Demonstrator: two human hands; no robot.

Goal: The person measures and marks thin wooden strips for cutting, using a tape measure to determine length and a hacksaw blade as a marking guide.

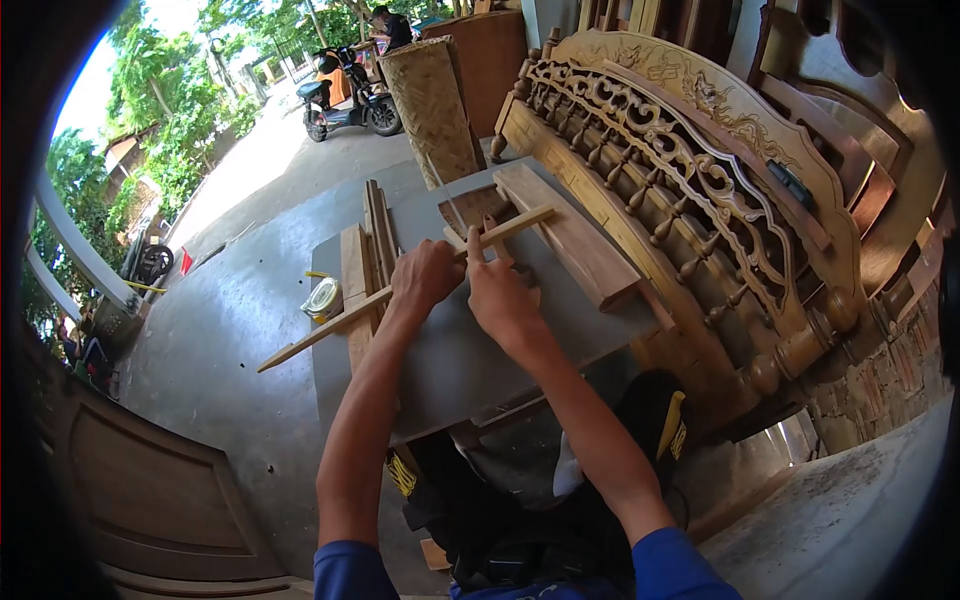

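Observation:
A long thin wooden strip (325, 331) lies slantwise above the grey board, its pointed end at the lower left. My left hand (427, 273) is closed round the strip near its middle. Further right, my right hand (498, 295) is closed on the same strip, with the index finger stretched along it. A thin, pale, straight tool (447, 192) rises from beside my right hand; its lower end is hidden by the fingers. Small wooden pieces lie partly hidden beneath the hands.
The grey board (440, 370) bears a thick plank (565, 235) at right and upright-running strips (355, 270) at left, beside a tape measure (322, 298). Carved furniture (680, 190) stands at right. A motorbike (345, 95) and a person (392, 28) are behind.

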